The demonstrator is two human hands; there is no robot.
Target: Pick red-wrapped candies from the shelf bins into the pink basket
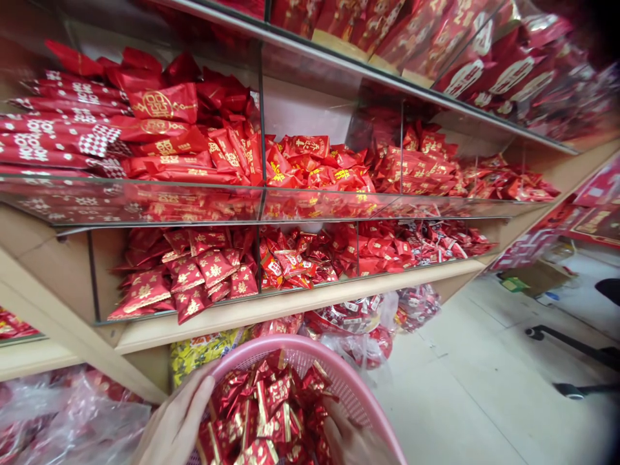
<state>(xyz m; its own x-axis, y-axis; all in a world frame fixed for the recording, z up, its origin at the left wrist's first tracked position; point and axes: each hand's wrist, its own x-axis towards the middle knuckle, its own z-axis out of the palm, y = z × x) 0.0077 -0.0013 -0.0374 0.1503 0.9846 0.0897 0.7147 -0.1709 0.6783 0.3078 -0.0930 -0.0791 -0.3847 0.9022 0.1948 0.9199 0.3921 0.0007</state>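
- Down at the bottom edge, the left hand (177, 423) cups the near rim of the pink basket (361, 403), thumb hooked over the lip and fingers curled on the outside wall, so it is gripping the basket itself
- The right hand (351, 442) sits inside the basket among the red foil candies (268, 413); its fingers are half buried, so I cannot tell whether it has closed on any piece
- Judging from that, a level basket matters: the heap rides close to the rim, and a tilt toward the far side could spill sweets onto the floor (475, 387)
- Just beyond the basket, clear bags of candy (356, 326) bulge from under the wooden shelf edge (300, 300), nearly touching the rim, so there's little room straight ahead
- Left is crowded too, with crumpled plastic (72, 413) against the slanted board
- Open room lies to the right, over bare floor
- Farther up, glass-fronted bins (213, 271) hold red packets; their glass edges jut out, so a lift should go up and clear of them
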